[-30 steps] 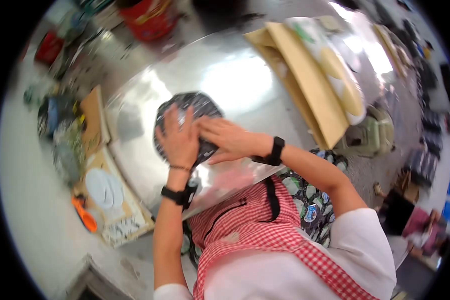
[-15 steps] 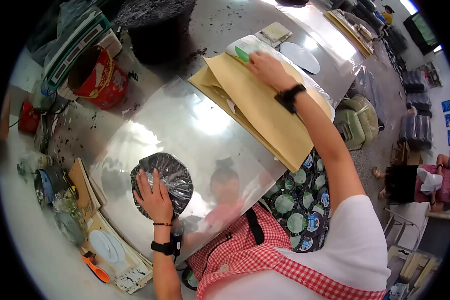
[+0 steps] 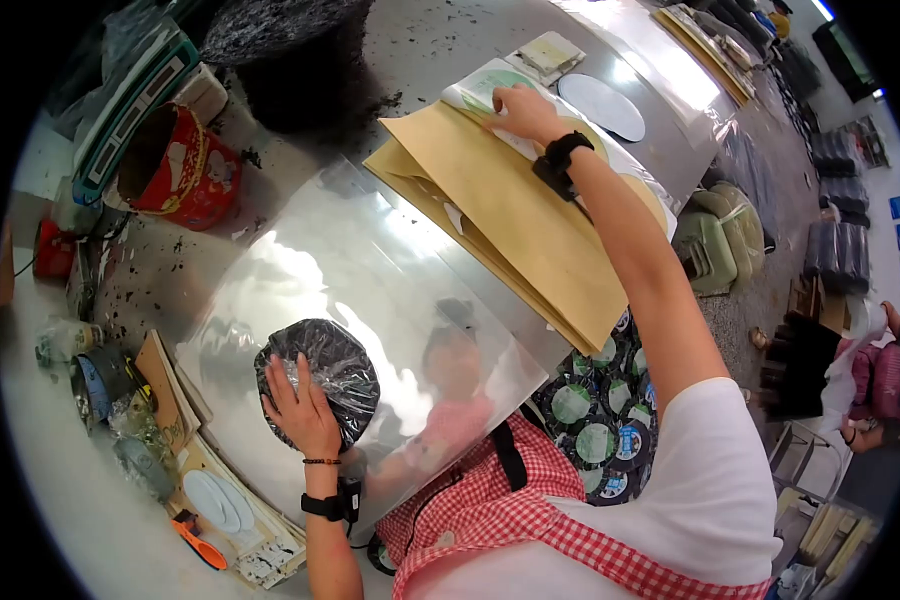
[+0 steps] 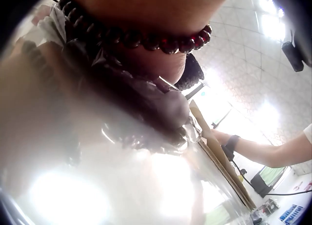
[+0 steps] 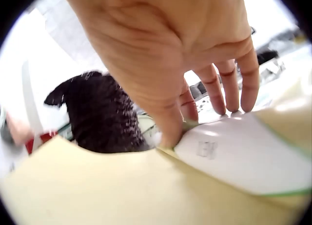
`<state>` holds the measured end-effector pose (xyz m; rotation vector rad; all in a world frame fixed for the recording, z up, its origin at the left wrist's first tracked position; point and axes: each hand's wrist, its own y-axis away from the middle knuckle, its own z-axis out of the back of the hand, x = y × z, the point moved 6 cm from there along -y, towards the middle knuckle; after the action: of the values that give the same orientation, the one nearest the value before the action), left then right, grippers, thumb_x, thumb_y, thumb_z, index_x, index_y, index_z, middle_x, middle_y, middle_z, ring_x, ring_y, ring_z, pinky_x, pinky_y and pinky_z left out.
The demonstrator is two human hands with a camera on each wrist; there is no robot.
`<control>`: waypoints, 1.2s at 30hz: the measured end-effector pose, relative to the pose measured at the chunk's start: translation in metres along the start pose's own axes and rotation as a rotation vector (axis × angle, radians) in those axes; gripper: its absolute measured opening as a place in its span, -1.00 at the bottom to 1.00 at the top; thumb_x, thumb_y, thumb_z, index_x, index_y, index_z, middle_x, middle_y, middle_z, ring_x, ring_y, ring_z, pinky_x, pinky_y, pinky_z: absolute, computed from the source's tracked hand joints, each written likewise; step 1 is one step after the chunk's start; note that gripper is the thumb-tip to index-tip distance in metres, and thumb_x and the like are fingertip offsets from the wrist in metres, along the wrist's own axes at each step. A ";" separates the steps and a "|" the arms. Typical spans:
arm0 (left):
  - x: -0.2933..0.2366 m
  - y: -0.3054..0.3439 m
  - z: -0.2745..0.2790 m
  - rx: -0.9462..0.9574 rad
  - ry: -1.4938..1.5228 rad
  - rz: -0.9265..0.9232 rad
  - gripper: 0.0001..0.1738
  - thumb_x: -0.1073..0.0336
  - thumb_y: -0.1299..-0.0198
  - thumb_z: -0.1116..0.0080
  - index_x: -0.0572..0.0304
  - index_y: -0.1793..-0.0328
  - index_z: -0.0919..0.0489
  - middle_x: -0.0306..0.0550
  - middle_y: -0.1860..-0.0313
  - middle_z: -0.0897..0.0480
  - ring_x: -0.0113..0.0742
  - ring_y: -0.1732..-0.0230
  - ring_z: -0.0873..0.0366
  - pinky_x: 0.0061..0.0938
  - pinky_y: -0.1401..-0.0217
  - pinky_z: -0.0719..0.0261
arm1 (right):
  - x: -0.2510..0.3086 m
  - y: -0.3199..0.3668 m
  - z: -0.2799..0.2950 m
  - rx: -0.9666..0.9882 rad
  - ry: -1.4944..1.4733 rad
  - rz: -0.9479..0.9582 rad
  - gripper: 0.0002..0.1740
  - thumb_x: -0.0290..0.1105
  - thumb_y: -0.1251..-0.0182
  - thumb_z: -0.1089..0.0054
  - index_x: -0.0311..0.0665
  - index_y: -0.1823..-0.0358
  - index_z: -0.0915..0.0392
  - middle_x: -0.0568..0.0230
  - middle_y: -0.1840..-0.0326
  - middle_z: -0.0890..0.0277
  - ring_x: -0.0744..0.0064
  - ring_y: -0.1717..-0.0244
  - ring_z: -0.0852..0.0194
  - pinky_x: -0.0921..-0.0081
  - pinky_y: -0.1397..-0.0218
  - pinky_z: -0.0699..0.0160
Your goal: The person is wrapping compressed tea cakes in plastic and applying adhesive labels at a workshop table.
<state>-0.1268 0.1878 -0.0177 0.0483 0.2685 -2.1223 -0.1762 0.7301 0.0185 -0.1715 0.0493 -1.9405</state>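
My left hand [image 3: 305, 420] rests with spread fingers on a round black bundle in clear, crinkled plastic [image 3: 345, 375], on a shiny transparent sheet [image 3: 420, 270]. At the upper end of the brown paper folder [image 3: 530, 215], my right hand [image 3: 530, 112] pinches the edge of a white printed plastic bag [image 3: 485, 85]. The right wrist view shows the thumb and forefinger of my hand [image 5: 180, 54] meeting at the edge of the white bag [image 5: 234, 154], the other fingertips touching its surface. Glare and blur hide most of the bundle in the left wrist view.
A red bucket [image 3: 195, 175] and a large black container [image 3: 290, 75] stand at the upper left. White ovals [image 3: 215, 500] and an orange-handled tool [image 3: 198, 545] lie at the lower left. Another white oval [image 3: 602, 107] is beyond the folder. A person's legs [image 3: 880, 380] show at far right.
My right hand has left the black bundle and moved up and right to the folder, where it now grips the white bag. My left hand stays on the bundle. The head view has shifted.
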 end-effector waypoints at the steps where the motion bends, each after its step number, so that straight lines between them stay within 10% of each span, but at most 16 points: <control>1: 0.000 -0.001 0.000 0.001 0.018 0.008 -0.51 0.10 -0.50 0.31 -0.18 -0.49 -0.36 -0.07 -0.60 -0.11 -0.02 -0.58 -0.02 0.13 -0.51 0.15 | -0.013 -0.010 0.000 -0.042 -0.177 -0.095 -0.46 0.12 -0.04 -0.33 -0.22 0.22 -0.60 0.09 0.25 -0.62 0.04 0.17 -0.59 0.20 0.11 -0.55; 4: 0.002 -0.002 0.002 0.001 0.028 0.039 -0.51 0.09 -0.51 0.32 -0.19 -0.49 -0.36 -0.11 -0.60 -0.10 -0.07 -0.60 0.01 0.09 -0.53 0.20 | -0.043 -0.029 0.044 -0.267 -0.396 -0.281 -0.65 -0.04 -0.09 -0.27 -0.18 0.29 -0.68 0.11 0.27 -0.67 0.07 0.19 -0.64 0.23 0.06 -0.57; 5: 0.002 -0.001 0.001 0.004 0.026 0.037 -0.51 0.08 -0.51 0.32 -0.20 -0.50 -0.35 -0.12 -0.61 -0.10 -0.08 -0.60 0.01 0.09 -0.53 0.20 | -0.050 -0.025 0.077 -0.397 -0.366 -0.292 -0.64 -0.08 -0.13 -0.31 -0.27 0.32 -0.65 0.18 0.46 -0.64 0.31 0.48 -0.60 0.37 0.29 -0.55; 9: 0.007 -0.001 -0.007 -0.032 0.052 0.024 -0.44 0.10 -0.43 0.19 -0.11 -0.54 -0.25 -0.11 -0.60 -0.11 -0.08 -0.60 0.00 0.10 -0.51 0.16 | -0.112 0.021 0.206 -0.993 -0.164 -0.041 -0.66 -0.07 -0.32 -0.21 -0.21 0.18 -0.50 0.24 0.38 -0.56 0.36 0.36 -0.59 0.41 0.25 -0.54; 12: 0.015 -0.004 -0.005 -0.024 0.220 0.153 -0.35 0.07 -0.36 0.08 0.07 -0.54 -0.22 -0.10 -0.59 -0.13 -0.09 -0.59 -0.01 0.02 -0.54 0.18 | 0.018 0.098 0.240 -0.854 -1.008 -0.021 -0.63 -0.26 -0.51 -0.01 -0.52 0.03 -0.30 0.12 0.19 -0.44 0.25 0.20 -0.68 0.50 0.17 -0.72; 14: 0.023 -0.003 -0.011 -0.069 0.255 0.131 -0.34 0.05 -0.34 0.04 0.14 -0.52 -0.24 -0.02 -0.59 -0.12 -0.05 -0.58 -0.02 0.01 -0.54 0.15 | 0.091 0.123 0.178 -0.620 -1.043 0.053 -0.64 -0.28 -0.52 0.01 -0.54 -0.02 -0.32 0.03 0.15 -0.54 0.27 0.14 -0.60 0.37 0.07 -0.59; 15: 0.023 -0.002 -0.010 -0.096 0.142 0.119 -0.34 0.03 -0.35 0.04 0.12 -0.51 -0.25 0.02 -0.58 -0.12 -0.04 -0.57 -0.03 0.04 -0.54 0.14 | 0.121 0.138 0.123 -0.479 -0.447 0.180 -0.62 -0.31 -0.52 0.05 -0.45 -0.19 -0.32 0.04 0.12 -0.57 0.20 0.11 -0.59 0.32 0.03 -0.49; 16: 0.019 0.000 -0.008 -0.121 0.034 0.096 -0.34 0.01 -0.35 0.04 0.09 -0.51 -0.25 0.06 -0.58 -0.11 -0.02 -0.57 -0.04 0.07 -0.53 0.12 | 0.189 0.160 0.088 -0.132 -0.765 0.092 -0.58 -0.32 -0.49 0.04 -0.32 -0.30 -0.33 0.04 -0.03 -0.56 0.13 0.08 -0.55 0.27 0.03 -0.47; 18: 0.014 0.001 0.006 -0.088 -0.097 0.192 -0.35 -0.01 -0.35 0.02 0.03 -0.51 -0.27 0.12 -0.57 -0.12 0.00 -0.56 -0.05 0.12 -0.52 0.10 | 0.284 0.200 0.050 -0.100 -0.729 0.718 -0.51 -0.47 -0.34 -0.11 -0.19 -0.32 -0.38 -0.01 -0.48 -0.17 0.10 -0.40 -0.27 0.27 -0.31 -0.41; 20: 0.016 0.008 -0.012 -0.093 0.132 0.176 -0.46 0.04 -0.35 0.00 0.00 -0.41 -0.38 0.07 -0.52 -0.21 -0.03 -0.52 -0.12 0.15 -0.49 0.06 | 0.334 0.222 0.019 0.092 -0.674 0.799 -0.44 -0.48 -0.28 -0.18 -0.12 -0.34 -0.38 -0.05 -0.52 -0.07 0.02 -0.51 -0.10 0.29 -0.45 -0.26; 27: 0.016 0.012 -0.028 0.034 0.345 0.247 -0.46 -0.08 -0.40 0.27 -0.17 -0.42 -0.34 -0.27 -0.41 -0.42 -0.25 -0.47 -0.22 -0.08 -0.58 0.22 | 0.369 0.230 -0.008 0.280 -0.611 0.933 -0.45 -0.37 -0.31 -0.18 -0.08 -0.35 -0.38 -0.10 -0.47 -0.15 -0.08 -0.46 -0.14 0.21 -0.45 -0.25; 32: 0.015 0.014 -0.034 0.017 0.277 0.180 -0.46 -0.02 -0.35 0.12 -0.01 -0.39 -0.36 -0.11 -0.42 -0.40 -0.19 -0.47 -0.23 -0.11 -0.56 0.10 | 0.377 0.211 0.010 0.569 -0.467 0.829 -0.43 -0.13 -0.33 -0.12 -0.16 -0.33 -0.38 -0.09 -0.44 -0.21 -0.07 -0.40 -0.21 0.12 -0.44 -0.18; 36: 0.014 0.014 -0.021 -0.151 0.519 0.169 -0.38 0.11 -0.26 -0.11 0.16 -0.41 -0.32 0.11 -0.36 -0.43 0.06 -0.36 -0.35 -0.16 -0.40 -0.26 | 0.404 0.205 -0.047 -0.007 -0.763 0.748 -0.36 -0.06 -0.42 0.06 -0.52 -0.24 -0.33 -0.26 -0.30 -0.32 -0.20 -0.29 -0.28 0.06 -0.37 -0.19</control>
<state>-0.1243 0.1735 -0.0423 0.5190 0.7035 -1.8850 -0.1387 0.2775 -0.0131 -0.7691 -0.3398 -1.0407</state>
